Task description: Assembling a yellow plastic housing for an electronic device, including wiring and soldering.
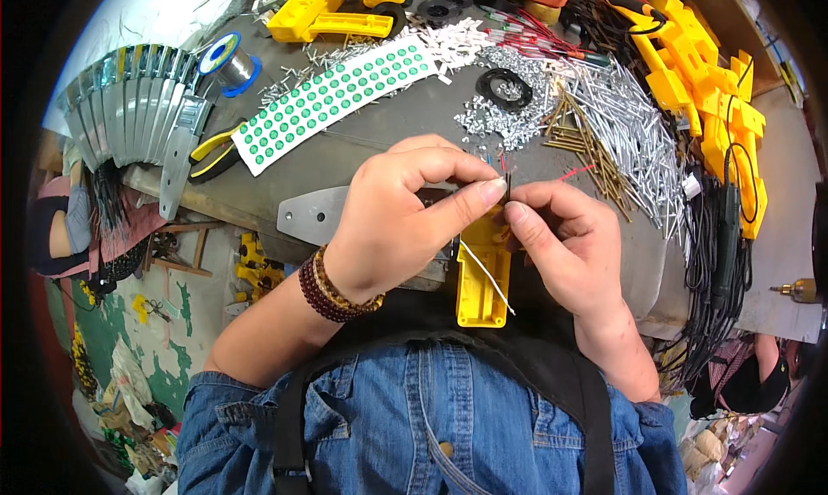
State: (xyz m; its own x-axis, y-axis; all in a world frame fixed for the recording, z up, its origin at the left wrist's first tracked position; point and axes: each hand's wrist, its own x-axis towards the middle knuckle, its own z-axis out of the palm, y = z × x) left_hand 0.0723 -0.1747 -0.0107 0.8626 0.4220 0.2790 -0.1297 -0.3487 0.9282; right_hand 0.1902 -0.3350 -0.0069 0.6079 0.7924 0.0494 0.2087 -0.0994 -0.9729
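Note:
My left hand (405, 215) and my right hand (565, 241) meet fingertip to fingertip over the near edge of the grey bench (371, 146). Between them they pinch a small dark part with thin red and blue wires (504, 172) sticking up from it. Below the fingers lies a yellow plastic housing (481, 275), which my left hand partly covers; a white wire (487, 275) runs across it. A beaded bracelet sits on my left wrist.
A sheet of green round stickers (336, 94), a solder spool (231, 64), pliers with yellow handles (216, 150), a black ring (504, 88), piles of small metal pins and brass rods (604, 133), yellow housings (716, 98), black cables (716, 262), metal plates (129, 107).

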